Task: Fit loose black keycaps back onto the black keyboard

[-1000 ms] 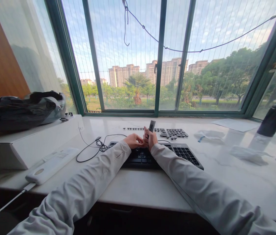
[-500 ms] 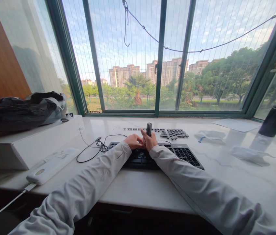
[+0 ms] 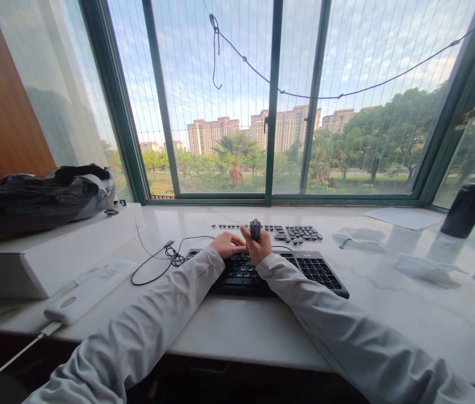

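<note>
A black keyboard (image 3: 323,272) lies across the white counter in front of me, with keycaps off its right-hand block. My right hand (image 3: 259,249) is closed around a black-handled tool (image 3: 255,230) over the middle of the keyboard. The handle sticks up out of the fist, tilted toward me; its lower end is hidden by the hand. My left hand (image 3: 225,245) rests at the keyboard's upper left part, its fingers bent toward the right hand and a gap between thumb and fingers. Behind the hands lie loose black keycaps (image 3: 303,233), laid out in rows.
A coiled black cable (image 3: 175,255) lies left of the keyboard. Farther left are a white power strip (image 3: 90,292) and a white box (image 3: 31,264) bearing a black bag (image 3: 39,199). Crumpled plastic wrappers (image 3: 428,268), a paper sheet (image 3: 403,219) and a black cylinder (image 3: 467,210) are at right.
The tool's handle has tipped toward me, and my right hand has turned with it. My left hand's fingers have drawn slightly away from the right hand. The view has tilted up a little.
</note>
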{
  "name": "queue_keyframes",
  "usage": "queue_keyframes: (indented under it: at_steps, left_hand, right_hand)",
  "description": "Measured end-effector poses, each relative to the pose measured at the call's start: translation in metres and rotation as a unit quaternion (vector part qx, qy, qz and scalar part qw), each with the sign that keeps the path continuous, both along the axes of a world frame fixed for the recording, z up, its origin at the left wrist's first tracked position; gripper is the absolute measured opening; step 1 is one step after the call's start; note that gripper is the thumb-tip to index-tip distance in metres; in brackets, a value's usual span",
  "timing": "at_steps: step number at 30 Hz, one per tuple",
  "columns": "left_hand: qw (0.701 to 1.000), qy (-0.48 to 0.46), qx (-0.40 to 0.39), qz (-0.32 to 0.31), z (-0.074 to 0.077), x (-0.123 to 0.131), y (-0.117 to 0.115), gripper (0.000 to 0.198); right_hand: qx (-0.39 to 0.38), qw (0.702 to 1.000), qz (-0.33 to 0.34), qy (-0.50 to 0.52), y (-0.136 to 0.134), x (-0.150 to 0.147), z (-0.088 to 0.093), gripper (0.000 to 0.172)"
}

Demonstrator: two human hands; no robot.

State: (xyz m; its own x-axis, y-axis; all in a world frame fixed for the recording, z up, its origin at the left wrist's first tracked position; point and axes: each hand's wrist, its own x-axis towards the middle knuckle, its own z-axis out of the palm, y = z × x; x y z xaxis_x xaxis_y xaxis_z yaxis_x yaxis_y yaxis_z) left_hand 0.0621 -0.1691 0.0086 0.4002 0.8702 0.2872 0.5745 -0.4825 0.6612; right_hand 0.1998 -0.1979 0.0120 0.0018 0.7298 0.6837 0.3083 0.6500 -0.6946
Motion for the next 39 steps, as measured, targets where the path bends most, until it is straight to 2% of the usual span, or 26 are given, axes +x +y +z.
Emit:
queue_keyframes:
  at_steps: [4,7,9,13,16,19,23,27,34,39]
  left_hand:
    - [0.997,0.0,0.009,0.078,0.004,-0.002,0.002,0.037]
    - [0.992,-0.005,0.035,0.125,0.003,-0.002,0.002,0.032]
    - [0.99,-0.017,0.055,0.127,0.003,-0.002,0.001,0.031]
    - [0.991,-0.038,0.088,0.098,0.006,0.002,-0.006,0.032]
    - [0.99,-0.04,0.109,0.083,0.009,0.008,-0.013,0.028]
    - [0.99,-0.039,0.119,0.063,0.014,0.017,-0.022,0.025]
    - [0.992,-0.033,0.115,0.038,0.017,0.03,-0.035,0.023]
    - [0.994,-0.041,0.102,0.026,0.014,0.039,-0.041,0.027]
    - [0.995,-0.08,0.058,0.012,0.01,0.048,-0.048,0.031]
    - [0.996,-0.083,0.035,0.017,0.011,0.049,-0.051,0.031]
  right_hand:
    - [0.022,0.98,-0.138,-0.143,0.0,0.019,0.022,0.054]
    - [-0.008,0.938,-0.165,-0.305,-0.003,0.041,0.037,0.048]
    - [-0.022,0.896,-0.165,-0.411,-0.006,0.059,0.042,0.042]
    - [-0.015,0.813,-0.187,-0.551,-0.009,0.096,0.035,0.033]
    - [-0.031,0.791,-0.221,-0.569,-0.008,0.114,0.023,0.035]
    - [-0.016,0.794,-0.199,-0.574,-0.008,0.118,0.015,0.04]
    - [0.044,0.83,-0.148,-0.537,-0.015,0.114,0.015,0.038]
    - [0.082,0.853,-0.102,-0.505,-0.019,0.113,0.012,0.036]
    - [0.1,0.87,-0.085,-0.475,-0.017,0.116,0.005,0.032]
    - [0.078,0.871,-0.069,-0.48,-0.016,0.114,0.005,0.03]
